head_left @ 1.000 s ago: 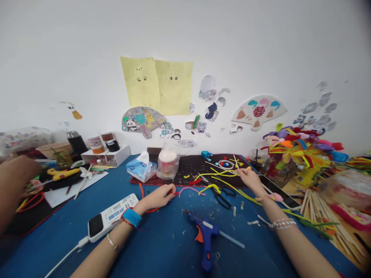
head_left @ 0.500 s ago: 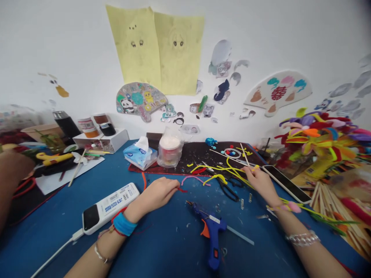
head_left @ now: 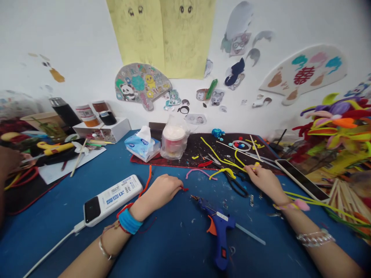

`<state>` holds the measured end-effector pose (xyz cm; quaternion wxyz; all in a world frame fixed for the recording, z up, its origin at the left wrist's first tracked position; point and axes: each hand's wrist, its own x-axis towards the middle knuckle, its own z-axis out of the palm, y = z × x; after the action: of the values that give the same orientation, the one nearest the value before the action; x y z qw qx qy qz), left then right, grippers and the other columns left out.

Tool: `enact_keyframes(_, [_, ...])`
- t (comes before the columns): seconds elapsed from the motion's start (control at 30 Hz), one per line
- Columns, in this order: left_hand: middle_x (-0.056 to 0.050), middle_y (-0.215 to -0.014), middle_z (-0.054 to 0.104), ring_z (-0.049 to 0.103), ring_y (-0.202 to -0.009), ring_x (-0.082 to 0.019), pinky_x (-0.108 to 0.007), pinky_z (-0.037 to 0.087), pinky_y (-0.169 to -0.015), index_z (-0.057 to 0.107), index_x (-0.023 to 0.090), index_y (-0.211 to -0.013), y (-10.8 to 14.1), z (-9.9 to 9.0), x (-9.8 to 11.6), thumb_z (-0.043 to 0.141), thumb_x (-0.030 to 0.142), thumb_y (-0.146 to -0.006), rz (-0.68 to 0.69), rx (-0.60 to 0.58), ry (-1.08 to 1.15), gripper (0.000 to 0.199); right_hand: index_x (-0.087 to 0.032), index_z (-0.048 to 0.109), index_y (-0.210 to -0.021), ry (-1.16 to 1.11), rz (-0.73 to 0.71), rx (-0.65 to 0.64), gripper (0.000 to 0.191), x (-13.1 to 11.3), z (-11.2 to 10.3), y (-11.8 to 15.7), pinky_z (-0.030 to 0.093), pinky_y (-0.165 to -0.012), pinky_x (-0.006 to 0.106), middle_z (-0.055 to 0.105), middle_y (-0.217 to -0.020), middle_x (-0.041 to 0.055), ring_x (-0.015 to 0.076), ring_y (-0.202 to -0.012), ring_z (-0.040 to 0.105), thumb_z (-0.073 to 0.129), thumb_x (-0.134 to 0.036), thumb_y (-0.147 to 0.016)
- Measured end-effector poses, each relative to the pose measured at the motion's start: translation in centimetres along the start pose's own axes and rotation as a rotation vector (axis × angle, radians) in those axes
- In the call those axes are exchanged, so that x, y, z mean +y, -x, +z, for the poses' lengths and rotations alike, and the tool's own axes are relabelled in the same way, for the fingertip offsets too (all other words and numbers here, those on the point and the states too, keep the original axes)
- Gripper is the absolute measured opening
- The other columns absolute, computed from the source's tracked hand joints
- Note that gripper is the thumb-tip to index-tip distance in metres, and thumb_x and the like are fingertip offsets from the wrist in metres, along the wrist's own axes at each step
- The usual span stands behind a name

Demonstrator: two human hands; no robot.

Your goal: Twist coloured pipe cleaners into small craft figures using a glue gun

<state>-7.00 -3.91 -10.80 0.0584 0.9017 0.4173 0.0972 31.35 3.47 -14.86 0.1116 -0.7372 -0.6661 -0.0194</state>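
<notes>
My left hand (head_left: 164, 190) rests low over the blue table with its fingers closed on a red pipe cleaner (head_left: 185, 189); only a short tip sticks out. My right hand (head_left: 263, 178) is closed around yellow pipe cleaners (head_left: 220, 156), whose long ends reach up and to the left over the dark mat. Between the hands lies a blue hot glue gun (head_left: 222, 235), a glue stick protruding from its back. Beyond it are a bent yellow pipe cleaner (head_left: 223, 172), a pink pipe cleaner (head_left: 199, 172) and black-handled scissors (head_left: 238, 187).
A white power bank (head_left: 114, 199) with a cable lies left of my left arm. Tissues (head_left: 142, 144) and a wrapped tub (head_left: 174, 141) stand at the back. A phone (head_left: 301, 179) and wooden sticks (head_left: 344, 200) lie right. Another person's hand (head_left: 10, 160) is at far left.
The view has tilted down. The long yellow pipe cleaners at my right hand have swung, one end now pointing up and left. My left hand stays closed on the red pipe cleaner.
</notes>
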Motion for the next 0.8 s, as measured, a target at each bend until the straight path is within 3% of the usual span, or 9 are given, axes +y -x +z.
enact_keyframes(0.23, [-0.003,-0.097,0.065,0.060,-0.089,-0.016,-0.025,0.043,-0.080,0.064,0.021,-0.099,-0.4,1.2,0.4,0.041,0.024,-0.093,0.011,0.011,0.229,0.024,-0.023,0.066,-0.096,-0.012,-0.049,0.017,0.040,-0.1,0.4,0.0,0.031,-0.052,0.025,0.068,-0.072,0.0069,0.0218,-0.065,0.063,0.034,-0.047,-0.087])
enact_keyframes(0.4, [-0.003,-0.094,0.065,0.059,-0.086,-0.014,-0.024,0.043,-0.080,0.065,0.020,-0.097,-0.6,0.9,0.2,0.044,0.025,-0.092,0.042,-0.026,0.398,0.023,-0.024,0.064,-0.096,-0.029,-0.090,0.008,0.037,0.2,0.7,-0.2,0.034,-0.055,0.024,0.068,-0.073,0.0056,0.0210,-0.065,0.063,0.035,-0.046,-0.087])
enact_keyframes(0.8, [-0.001,-0.092,0.066,0.059,-0.083,-0.012,-0.021,0.043,-0.078,0.065,0.018,-0.092,-1.0,0.9,-0.3,0.048,0.024,-0.090,0.015,-0.016,0.562,0.018,-0.022,0.063,-0.097,-0.056,-0.098,-0.009,0.036,0.0,0.5,0.0,0.034,-0.055,0.024,0.067,-0.072,0.0057,0.0209,-0.067,0.063,0.036,-0.044,-0.087])
